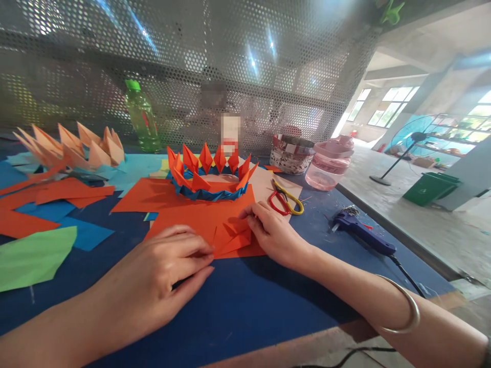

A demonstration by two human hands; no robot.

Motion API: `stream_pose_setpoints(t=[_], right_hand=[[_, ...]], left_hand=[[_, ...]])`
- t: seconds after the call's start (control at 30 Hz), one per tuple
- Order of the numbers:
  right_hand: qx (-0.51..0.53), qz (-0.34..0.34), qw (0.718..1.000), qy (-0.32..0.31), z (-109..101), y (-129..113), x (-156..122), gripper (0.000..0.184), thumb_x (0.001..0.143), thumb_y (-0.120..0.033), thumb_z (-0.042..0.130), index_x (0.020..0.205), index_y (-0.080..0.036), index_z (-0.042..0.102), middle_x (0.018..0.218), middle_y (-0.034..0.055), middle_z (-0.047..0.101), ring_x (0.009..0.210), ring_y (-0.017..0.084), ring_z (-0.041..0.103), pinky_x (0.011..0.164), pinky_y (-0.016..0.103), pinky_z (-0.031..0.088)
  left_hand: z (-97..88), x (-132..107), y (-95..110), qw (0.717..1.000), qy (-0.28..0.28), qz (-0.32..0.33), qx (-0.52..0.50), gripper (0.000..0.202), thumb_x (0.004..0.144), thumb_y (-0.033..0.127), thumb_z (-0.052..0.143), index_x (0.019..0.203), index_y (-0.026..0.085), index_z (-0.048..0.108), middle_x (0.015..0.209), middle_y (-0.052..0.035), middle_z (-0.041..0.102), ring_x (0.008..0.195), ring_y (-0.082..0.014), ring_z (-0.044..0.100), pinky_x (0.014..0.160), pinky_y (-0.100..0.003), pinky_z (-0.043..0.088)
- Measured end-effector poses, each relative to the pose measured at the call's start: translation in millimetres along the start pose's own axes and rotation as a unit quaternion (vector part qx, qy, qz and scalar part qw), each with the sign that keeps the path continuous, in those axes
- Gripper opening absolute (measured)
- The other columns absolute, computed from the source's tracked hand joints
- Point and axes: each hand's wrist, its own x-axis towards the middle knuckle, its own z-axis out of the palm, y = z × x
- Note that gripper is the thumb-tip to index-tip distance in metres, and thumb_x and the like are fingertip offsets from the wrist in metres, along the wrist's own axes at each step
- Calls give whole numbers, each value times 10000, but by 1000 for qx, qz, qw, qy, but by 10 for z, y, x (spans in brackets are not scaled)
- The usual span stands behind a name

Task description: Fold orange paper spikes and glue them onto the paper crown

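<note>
A small folded piece of orange paper (237, 240) lies on larger orange sheets (161, 197). My right hand (274, 232) has its thumb and fingertips pinched at the piece's right corner. My left hand (174, 266) rests to the left, fingers stretched out with a gap at the thumb, its fingertips by the piece's left end. Just beyond stands a ring of orange folded-paper points (205, 159) on a blue folded-paper base (209, 194). Scissors (282, 199) with red and yellow handles lie beyond my right hand.
A blue glue gun (362, 232) with a cord lies at the right. Behind are a pink water container (329, 166), a round speckled tub (291, 156) and a green bottle (141, 120). A peach paper ring (90, 151) and loose sheets, one light green (36, 258), are at the left.
</note>
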Motion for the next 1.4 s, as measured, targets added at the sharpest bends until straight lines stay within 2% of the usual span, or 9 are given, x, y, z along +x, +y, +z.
stream_pose_setpoints(t=[0.27, 0.4, 0.6, 0.77, 0.93, 1.07, 1.17, 1.27, 1.4], right_hand=[[-85, -1, 996, -19, -11, -45, -8, 197, 952, -322, 489, 905, -159, 589, 970, 70, 584, 852, 161, 555, 739, 290, 404], [-27, 7, 1000, -12, 27, -1, -10, 93, 883, -265, 569, 902, -176, 555, 868, 27, 605, 740, 135, 547, 652, 261, 388], [86, 1, 996, -18, 81, 24, -5, 250, 853, -167, 558, 1101, -190, 537, 871, 17, 621, 738, 132, 573, 658, 257, 417], [154, -56, 986, -21, 51, 10, -8, 335, 844, -44, 465, 1147, -180, 510, 843, 5, 596, 782, 121, 570, 693, 242, 431], [238, -105, 961, -97, 37, -58, -55, 394, 845, -43, 473, 1212, -185, 457, 809, -19, 548, 713, 101, 538, 655, 224, 448], [254, -110, 953, -120, 51, -99, -85, 358, 868, -118, 536, 1209, -203, 468, 908, 11, 593, 772, 115, 571, 685, 245, 476], [187, -136, 973, -7, 22, -124, -80, 292, 866, -136, 568, 1150, -190, 529, 1020, 46, 612, 888, 140, 555, 791, 288, 471], [127, -161, 976, 76, -31, -165, -81, 164, 886, -195, 583, 1049, -173, 579, 1004, 54, 613, 928, 151, 542, 834, 301, 455], [80, -210, 974, 30, -43, -216, -110, 278, 805, -360, 713, 969, -167, 599, 952, 55, 621, 896, 168, 576, 813, 305, 477]], left_hand=[[12, -14, 16, 999, -10, -26, -25, 203, 904, 174, 535, 890, 197, 737, 922, -39, 708, 882, -183, 612, 786, -323, 495], [11, -18, 20, 999, -13, -33, -14, 208, 912, 188, 528, 889, 201, 734, 954, -37, 703, 918, -184, 614, 836, -329, 481], [40, -29, 8, 999, 2, -32, -3, 175, 906, 177, 536, 902, 199, 709, 969, -37, 695, 926, -183, 623, 845, -316, 472], [38, -40, -30, 997, 58, -48, 18, 260, 919, 146, 510, 1148, 216, 612, 1172, -45, 619, 1077, -185, 574, 953, -309, 422], [18, -34, -7, 998, 33, -41, 35, 467, 916, 57, 438, 1340, 252, 465, 1397, -58, 412, 1282, -205, 405, 1080, -357, 284], [14, -14, 34, 999, 31, 14, -12, 310, 909, 13, 424, 1049, 218, 610, 1229, -40, 546, 1159, -194, 485, 980, -354, 355], [-27, 2, 36, 998, 51, 37, 9, 215, 899, 36, 481, 951, 185, 627, 1023, -36, 636, 995, -192, 549, 887, -362, 398], [-73, 2, 23, 990, 75, 26, 119, 157, 880, 68, 520, 941, 144, 643, 900, -63, 658, 872, -219, 562, 815, -401, 420], [-62, -9, 38, 970, 46, 17, 239, 189, 880, 90, 476, 879, 131, 661, 828, -81, 663, 799, -256, 568, 754, -434, 422]])
